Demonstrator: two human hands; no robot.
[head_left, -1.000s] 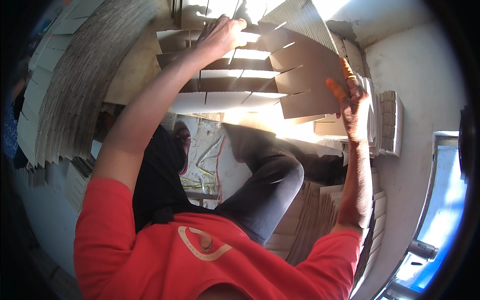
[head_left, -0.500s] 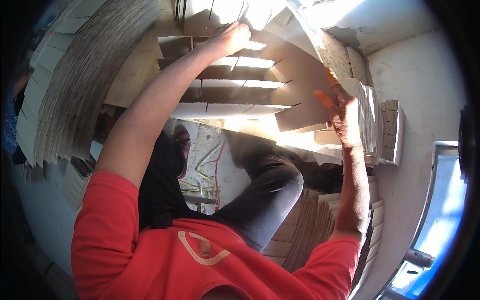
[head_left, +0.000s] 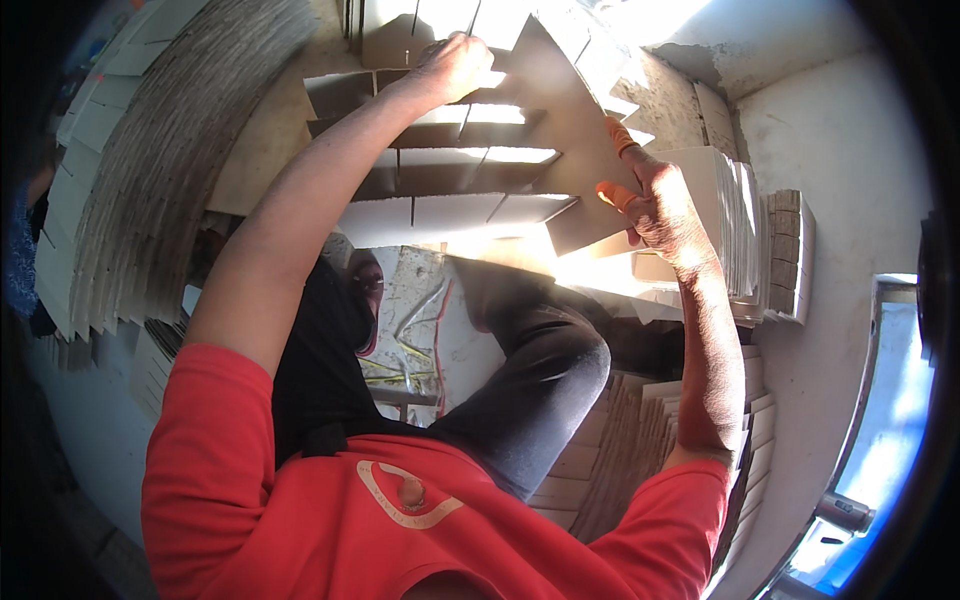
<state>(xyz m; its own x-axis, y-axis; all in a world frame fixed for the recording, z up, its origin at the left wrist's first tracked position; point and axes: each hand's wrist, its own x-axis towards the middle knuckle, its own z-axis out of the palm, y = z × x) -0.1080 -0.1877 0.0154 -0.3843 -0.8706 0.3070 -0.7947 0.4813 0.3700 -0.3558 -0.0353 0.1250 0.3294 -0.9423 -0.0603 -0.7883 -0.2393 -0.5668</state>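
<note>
From where I sit watching the head view, going left to right: at nine o'clock a fanned stack of cardboard sheets [head_left: 150, 170] curves up the left rim, and just past it my left hand [head_left: 455, 65] sits at twelve o'clock, fingers curled down over the top edge of the slotted cardboard divider strips [head_left: 450, 170], gripping the far strip. Those strips lie in parallel rows across the upper middle, grey-brown, thin, each cut with narrow slots, the nearest one bright where the sun hits it. Crossing them at one o'clock is a cross strip [head_left: 580, 120], tilted, with notched teeth along its upper edge, its slots partly meshed with the rows. My right hand [head_left: 655, 205] at two o'clock pinches the lower end of that strip, thumb and fingers closed on it, with orange finger covers [head_left: 620, 140] on two fingertips. Behind it at three o'clock stands a pile of cut cardboard pieces [head_left: 740, 230]. I judge the risk to be that the tilted strip misses a slot and buckles, since the board looks thin and flexes easily; pushing unevenly from one end could also splay the loose rows apart. The bent knee in dark trousers [head_left: 540, 370] below could knock the grid.
</note>
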